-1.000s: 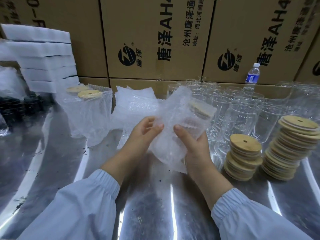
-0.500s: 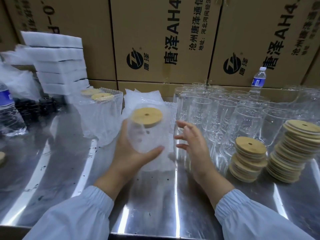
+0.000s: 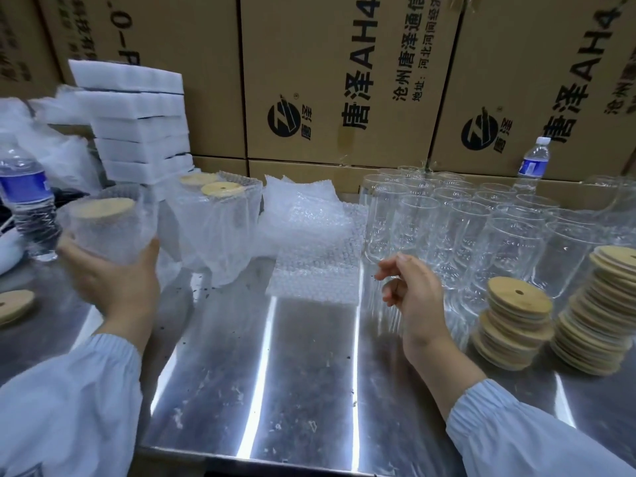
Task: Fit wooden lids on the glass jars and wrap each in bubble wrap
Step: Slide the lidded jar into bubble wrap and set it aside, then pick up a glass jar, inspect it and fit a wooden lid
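- Steel table (image 3: 309,390): shiny and scuffed, its near edge straight. There is a bare stretch between the two sleeves, in front of the sheets (image 3: 309,263).
- Right hand (image 3: 416,297): just right of the sheets, fingers loosely curled and holding nothing. Half a second ago they were spread.
- Left hand (image 3: 113,284): fingers curled under and round the wrapped jar (image 3: 106,232), gripping it. The jar is upright and capped with a round wooden lid (image 3: 105,206). It was in front of the sheets and is now well left of them.
- Lid stacks (image 3: 516,318): flat wooden discs, each with a small hole, right of the sheets.
- Sheets: a flat pile of bubble wrap, its top sheet crumpled.
- Wrapped pair (image 3: 216,228): two lidded jars in bubble wrap, just left of the sheets.
- Jars (image 3: 464,228): clear glass, open-topped, in crowded rows right of the sheets.
- Foam slabs (image 3: 137,125) and cartons (image 3: 327,80) stand behind the sheets, closing off the back.
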